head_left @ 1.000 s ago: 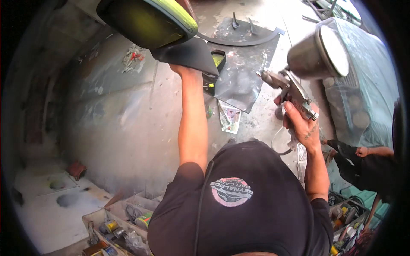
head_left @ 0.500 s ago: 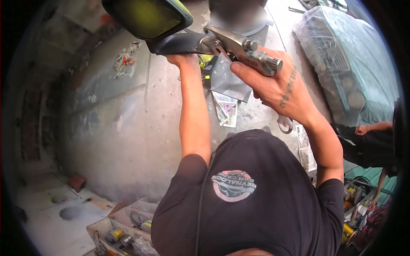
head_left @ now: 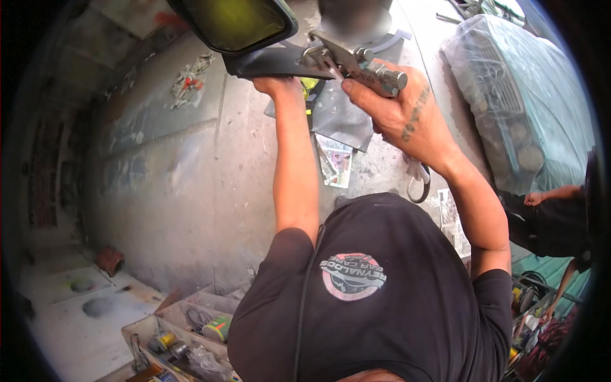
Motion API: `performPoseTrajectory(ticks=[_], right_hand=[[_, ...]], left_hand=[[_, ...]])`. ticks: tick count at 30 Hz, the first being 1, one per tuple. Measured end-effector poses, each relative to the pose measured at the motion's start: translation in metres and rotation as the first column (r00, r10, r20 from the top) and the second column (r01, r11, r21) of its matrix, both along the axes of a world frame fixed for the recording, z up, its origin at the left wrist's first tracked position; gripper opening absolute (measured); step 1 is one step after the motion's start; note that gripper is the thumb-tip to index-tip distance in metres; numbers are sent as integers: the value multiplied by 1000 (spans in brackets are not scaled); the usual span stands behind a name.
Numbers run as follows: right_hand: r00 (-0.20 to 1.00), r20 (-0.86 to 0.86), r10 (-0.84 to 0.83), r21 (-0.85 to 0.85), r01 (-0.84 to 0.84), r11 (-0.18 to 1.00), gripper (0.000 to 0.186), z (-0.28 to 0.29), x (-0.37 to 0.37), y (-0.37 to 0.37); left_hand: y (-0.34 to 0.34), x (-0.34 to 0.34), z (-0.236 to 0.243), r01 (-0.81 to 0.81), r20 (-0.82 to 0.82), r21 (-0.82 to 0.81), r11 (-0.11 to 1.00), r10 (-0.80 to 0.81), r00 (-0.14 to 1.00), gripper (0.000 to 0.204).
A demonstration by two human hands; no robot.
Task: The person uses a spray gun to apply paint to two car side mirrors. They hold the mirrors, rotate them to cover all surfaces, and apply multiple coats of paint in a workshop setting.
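My left hand [head_left: 275,84] is under the dark arm of a car side mirror [head_left: 238,24] and holds it up; its fingers are mostly hidden behind the part. The mirror's housing fills the top of the view, with a yellow-green sheen on its dark face. In my right hand [head_left: 407,108] is a metal spray gun [head_left: 366,67], gripped by its handle, with knobs at its rear end. Its front end overlaps the mirror's arm in the picture; whether they touch, I cannot tell. A dark hose loop [head_left: 418,189] hangs below my right hand.
Printed paper [head_left: 336,162] and a grey sheet [head_left: 347,118] lie on the concrete floor. A plastic-covered car [head_left: 503,95] stands at right, with another person's hand [head_left: 534,198] near it. A crumpled rag [head_left: 191,83] lies left. A compartmented tool box [head_left: 143,328] is at lower left.
The side mirror in my left hand has shifted slightly right and upward. My right hand has brought the spray gun a little left and up, and the hose below it has swung.
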State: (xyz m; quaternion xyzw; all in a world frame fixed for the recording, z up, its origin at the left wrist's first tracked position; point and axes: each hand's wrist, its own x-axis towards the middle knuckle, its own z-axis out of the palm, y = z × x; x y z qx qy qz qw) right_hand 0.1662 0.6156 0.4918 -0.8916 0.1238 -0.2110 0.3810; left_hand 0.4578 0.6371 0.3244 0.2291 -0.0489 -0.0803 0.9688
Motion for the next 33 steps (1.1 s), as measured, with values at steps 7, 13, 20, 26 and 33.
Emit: performPoseTrajectory(ticks=[7,13,20,26,33], right_hand=[[992,114,-48,10,47,999,18,-5,-3,-7],[963,266,34,140,-74,987,20,-1,5,21],[989,128,72,-23,-69,997,20,3,-4,25],[968,248,-37,-6,40,999,19,-13,-2,13],[946,64,-318,266,291,919,28,2,-19,19]], left_hand=[[3,-30,30,-11,-161,-8,1000,10,987,49],[2,-7,3,-5,-24,60,998,6,1000,44],[2,-9,10,23,-142,-62,998,-32,989,49],[4,-11,28,-22,-130,33,999,26,991,53],[5,14,25,-152,-129,-10,988,150,980,62]])
